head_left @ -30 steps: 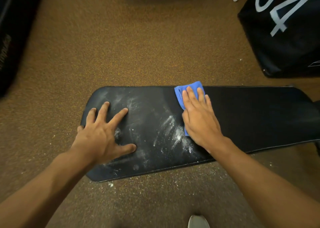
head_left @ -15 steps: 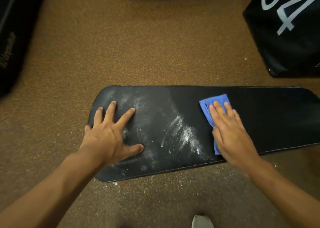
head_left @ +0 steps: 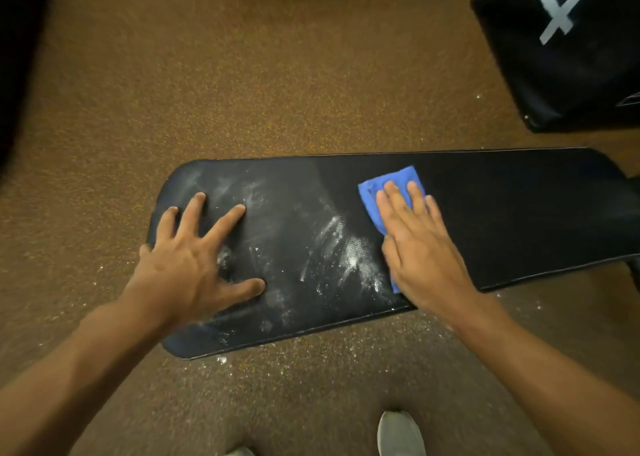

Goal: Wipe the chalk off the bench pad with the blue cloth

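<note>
A long black bench pad (head_left: 512, 213) stretches across the middle of the view. White chalk smears (head_left: 339, 251) cover its left half; the right half looks dark and clean. My right hand (head_left: 422, 244) lies flat on the blue cloth (head_left: 388, 185) and presses it onto the pad just right of the chalk. Most of the cloth is hidden under the palm. My left hand (head_left: 194, 261) rests on the pad's left end with fingers spread straight, over chalky marks.
Brown speckled floor (head_left: 277, 74) surrounds the bench, with chalk crumbs scattered near the pad's front edge. A black box with white lettering (head_left: 571, 47) stands at the back right. A dark object fills the far left edge. My grey shoe (head_left: 400, 435) shows at the bottom.
My right hand slid the cloth to the right along the pad, then back left and slightly away from me. The left hand stayed planted on the left end.
</note>
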Demonstrator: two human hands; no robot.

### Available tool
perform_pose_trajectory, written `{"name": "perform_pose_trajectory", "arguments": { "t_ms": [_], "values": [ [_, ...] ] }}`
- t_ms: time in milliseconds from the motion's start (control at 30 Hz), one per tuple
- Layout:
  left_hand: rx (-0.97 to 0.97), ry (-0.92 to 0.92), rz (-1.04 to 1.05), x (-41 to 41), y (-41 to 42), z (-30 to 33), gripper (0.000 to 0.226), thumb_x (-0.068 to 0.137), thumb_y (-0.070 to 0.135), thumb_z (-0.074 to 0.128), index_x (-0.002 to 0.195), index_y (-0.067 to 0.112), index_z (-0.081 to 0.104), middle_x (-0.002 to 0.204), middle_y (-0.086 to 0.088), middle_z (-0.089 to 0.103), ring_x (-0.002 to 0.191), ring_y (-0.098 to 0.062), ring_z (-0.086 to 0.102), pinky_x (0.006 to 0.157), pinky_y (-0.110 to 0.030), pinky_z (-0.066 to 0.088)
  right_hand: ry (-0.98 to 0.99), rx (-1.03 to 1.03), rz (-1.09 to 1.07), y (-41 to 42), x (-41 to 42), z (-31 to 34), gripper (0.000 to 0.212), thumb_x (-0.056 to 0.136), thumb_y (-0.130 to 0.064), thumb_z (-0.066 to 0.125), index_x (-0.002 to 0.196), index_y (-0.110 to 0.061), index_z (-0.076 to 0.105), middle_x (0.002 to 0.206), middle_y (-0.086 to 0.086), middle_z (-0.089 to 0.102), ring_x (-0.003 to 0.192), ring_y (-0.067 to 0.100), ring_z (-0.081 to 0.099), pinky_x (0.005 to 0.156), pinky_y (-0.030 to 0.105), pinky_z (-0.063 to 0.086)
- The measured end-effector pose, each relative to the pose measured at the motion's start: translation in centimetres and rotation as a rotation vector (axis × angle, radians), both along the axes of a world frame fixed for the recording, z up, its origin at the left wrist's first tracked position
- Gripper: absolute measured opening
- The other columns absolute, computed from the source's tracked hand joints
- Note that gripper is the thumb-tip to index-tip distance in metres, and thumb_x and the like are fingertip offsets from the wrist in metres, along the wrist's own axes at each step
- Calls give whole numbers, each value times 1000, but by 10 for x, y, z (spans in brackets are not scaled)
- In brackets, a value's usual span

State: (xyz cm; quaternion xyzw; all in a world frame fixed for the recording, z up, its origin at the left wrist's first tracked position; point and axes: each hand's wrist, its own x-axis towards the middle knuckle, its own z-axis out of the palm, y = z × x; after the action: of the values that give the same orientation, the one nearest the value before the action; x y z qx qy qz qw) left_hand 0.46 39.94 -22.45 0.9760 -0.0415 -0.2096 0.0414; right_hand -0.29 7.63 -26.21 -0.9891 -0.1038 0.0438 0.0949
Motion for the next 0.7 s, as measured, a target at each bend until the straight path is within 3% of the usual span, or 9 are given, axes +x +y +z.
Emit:
{"name": "perform_pose_trajectory", "arguments": {
  "t_ms": [133,367,567,700],
  "values": [
    [11,8,5,0,3,1,119,44,102,29,149,57,-8,164,2,-12,151,-36,-1,109,-70,34,24,-54,172,-17,-18,4,61,99,-25,23,158,-11,23,167,6,18,155,27,6,124,50,15],
    [-23,-22,6,0,4,-7,119,45,102,35,148,59,-3,165,2,-5,150,-37,3,112,-68,31,-25,-46,-107,27,17,-2,63,97,-26,24,158,-8,23,166,10,21,154,36,10,124,53,13],
    [3,14,14,1,3,2,117,51,100,40,149,57,-9,166,1,-12,151,-37,-2,111,-67,33,26,-86,174,-8,-28,5,61,100,-25,28,160,-14,18,168,4,15,156,23,0,125,47,11],
    [17,40,13,0,0,2,116,52,97,43,149,57,-8,165,1,-12,152,-36,-2,112,-67,32,31,-47,-40,6,0,2,63,99,-29,21,160,-15,18,168,5,16,155,27,2,125,49,9]
  ]
}}
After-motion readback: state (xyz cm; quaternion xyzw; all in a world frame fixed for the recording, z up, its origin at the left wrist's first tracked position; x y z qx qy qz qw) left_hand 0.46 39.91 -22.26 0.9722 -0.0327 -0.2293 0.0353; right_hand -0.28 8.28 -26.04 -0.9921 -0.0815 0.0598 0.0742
